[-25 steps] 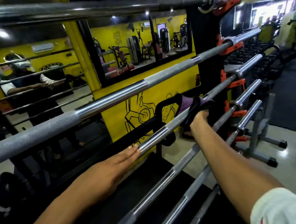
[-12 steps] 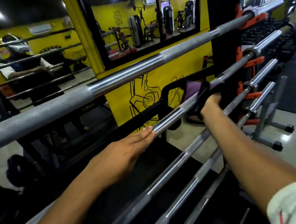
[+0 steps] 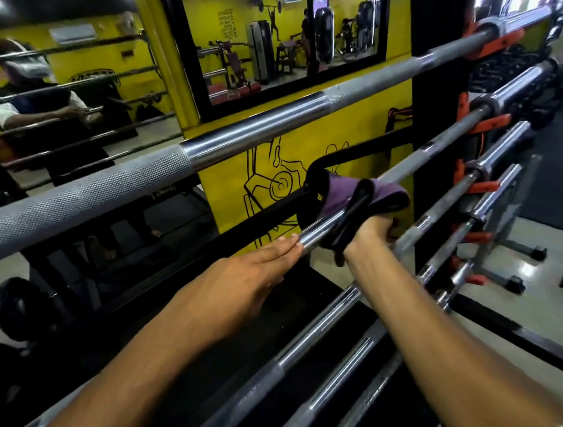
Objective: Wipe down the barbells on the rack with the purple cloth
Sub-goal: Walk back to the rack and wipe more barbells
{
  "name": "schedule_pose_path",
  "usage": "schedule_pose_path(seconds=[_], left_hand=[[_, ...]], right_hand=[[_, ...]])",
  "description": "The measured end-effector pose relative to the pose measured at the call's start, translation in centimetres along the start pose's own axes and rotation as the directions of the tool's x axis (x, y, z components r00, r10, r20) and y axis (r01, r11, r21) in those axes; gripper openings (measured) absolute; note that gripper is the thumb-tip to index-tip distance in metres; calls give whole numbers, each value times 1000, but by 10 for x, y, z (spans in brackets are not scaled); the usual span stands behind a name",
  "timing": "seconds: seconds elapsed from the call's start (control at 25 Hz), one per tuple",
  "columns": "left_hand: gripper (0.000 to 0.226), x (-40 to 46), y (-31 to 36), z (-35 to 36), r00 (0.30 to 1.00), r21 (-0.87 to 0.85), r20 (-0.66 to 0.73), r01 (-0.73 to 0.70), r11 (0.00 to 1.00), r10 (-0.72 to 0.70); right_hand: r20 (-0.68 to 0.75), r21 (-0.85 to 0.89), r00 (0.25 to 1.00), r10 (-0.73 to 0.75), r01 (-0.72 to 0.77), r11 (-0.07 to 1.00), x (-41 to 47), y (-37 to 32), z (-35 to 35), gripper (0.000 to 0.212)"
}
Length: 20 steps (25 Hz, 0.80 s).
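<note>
Your right hand (image 3: pixel 366 236) wraps the purple cloth (image 3: pixel 357 195) around the second barbell (image 3: pixel 439 148) from the top of the rack (image 3: pixel 441 101) — the grip is closed on the cloth and the bar together, fingers hidden beneath the fabric. Your left hand (image 3: pixel 245 278) lies flat along the same bar just beside the cloth, fingers straight, fingertips (image 3: pixel 291 241) touching the smooth steel; its grip holds nothing. The top barbell (image 3: pixel 172 165) crosses above both hands, its knurled sections flanking a polished band. Three further bars sit lower, each resting in orange hooks (image 3: pixel 486 123) on the black upright. Behind the rack — a yellow wall (image 3: pixel 229 190) with a black line drawing, and a mirror (image 3: pixel 286 30) above it.
</note>
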<state>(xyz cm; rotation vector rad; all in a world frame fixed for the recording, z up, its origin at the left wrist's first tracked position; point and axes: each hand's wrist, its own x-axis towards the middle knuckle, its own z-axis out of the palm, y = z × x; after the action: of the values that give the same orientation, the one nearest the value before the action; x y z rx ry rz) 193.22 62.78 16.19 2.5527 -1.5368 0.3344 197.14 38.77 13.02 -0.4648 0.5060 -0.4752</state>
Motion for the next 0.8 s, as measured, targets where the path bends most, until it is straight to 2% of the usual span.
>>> schedule_pose_path(seconds=[0.04, 0.2, 0.32, 0.36, 0.48, 0.56, 0.72, 0.8], left_hand=[[67, 1, 1, -1, 1000, 18, 3, 4, 1000, -4], [68, -1, 1, -4, 1000, 21, 26, 7, 1000, -8], [64, 0, 6, -12, 998, 9, 62, 0, 1000, 0], [63, 1, 7, -14, 997, 1, 76, 8, 1000, -8], [60, 1, 11, -19, 997, 18, 70, 18, 1000, -19], [58, 0, 13, -19, 994, 36, 104, 35, 999, -39], [60, -4, 19, -25, 997, 86, 65, 40, 996, -45], [63, -24, 19, -24, 993, 108, 116, 24, 994, -36]], right_hand=[[-18, -22, 1000, 13, -14, 1000, -2, -4, 1, 41], [-89, -229, 988, -129, 106, 968, 24, -39, 2, 45], [-174, -389, 974, -144, 66, 919, 43, -68, 1, 55], [-193, -361, 974, -121, 44, 931, 42, -71, 2, 54], [-104, -241, 981, -162, 133, 961, 11, -55, 9, 41], [-52, -205, 989, -141, 128, 970, -8, -27, 4, 34], [72, -212, 997, -39, 54, 976, -36, 5, -15, 45], [134, -228, 991, 22, 9, 974, -49, -2, -26, 50]])
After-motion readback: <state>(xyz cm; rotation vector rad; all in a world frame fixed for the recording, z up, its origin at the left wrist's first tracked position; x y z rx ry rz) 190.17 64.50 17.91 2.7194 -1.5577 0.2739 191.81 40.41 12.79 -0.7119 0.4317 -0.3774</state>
